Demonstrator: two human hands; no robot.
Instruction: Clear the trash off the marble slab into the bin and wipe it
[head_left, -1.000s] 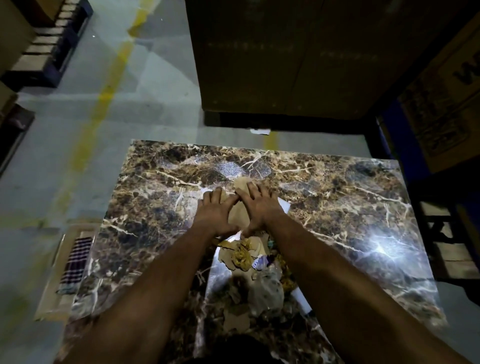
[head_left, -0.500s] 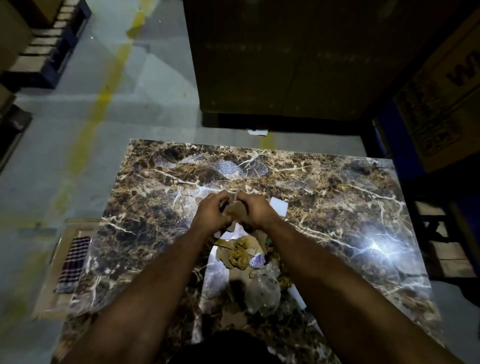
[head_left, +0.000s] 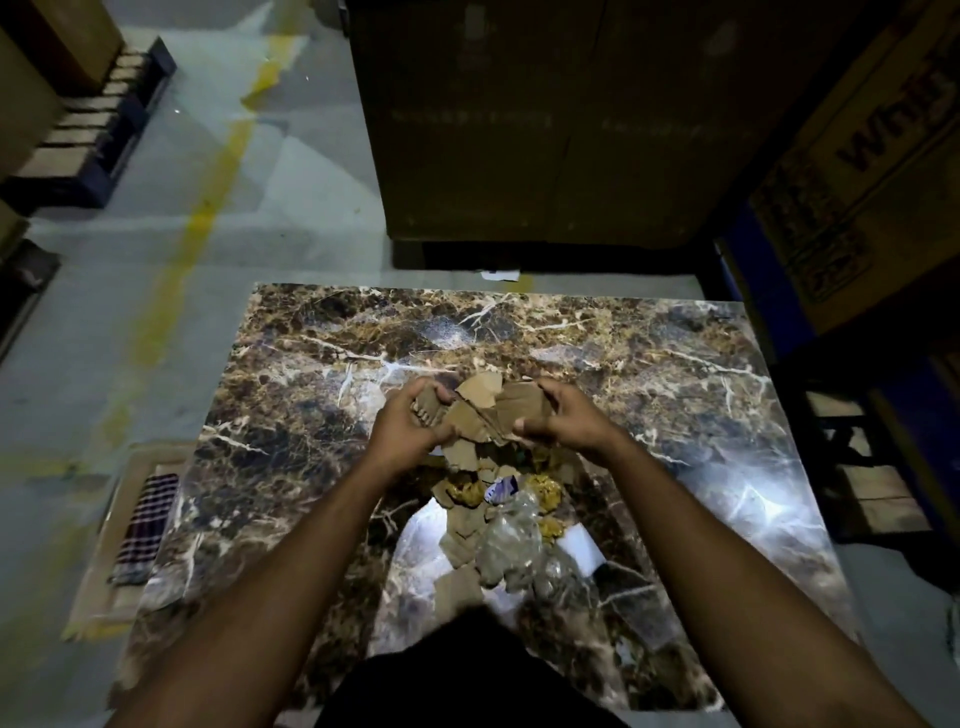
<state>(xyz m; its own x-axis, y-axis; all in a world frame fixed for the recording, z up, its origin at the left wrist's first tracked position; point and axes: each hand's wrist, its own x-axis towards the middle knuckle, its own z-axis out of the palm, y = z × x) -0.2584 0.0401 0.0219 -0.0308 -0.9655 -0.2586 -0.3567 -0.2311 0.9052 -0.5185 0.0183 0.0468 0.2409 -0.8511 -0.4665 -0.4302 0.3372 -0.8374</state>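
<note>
Cardboard scraps (head_left: 485, 415), light and stiff, bunched between left hand (head_left: 402, 434) and right hand (head_left: 563, 421), both gripping edges; loose, likely to spill.

Brown white-veined marble slab (head_left: 649, 374); tan cardboard scraps (head_left: 488, 410); checked cloth (head_left: 148, 525)

Dim scene overall; corners fall to near black. Strong white glare on the glossy brown veined marble surface (head_left: 597, 332) to the right of the hands (head_left: 488, 426), with a second bright patch just below them between the forearms. Tall dark cardboard box (head_left: 545, 119) beyond the hands is underexposed. Wide-angle bending at the edges; soft blur throughout.
</note>
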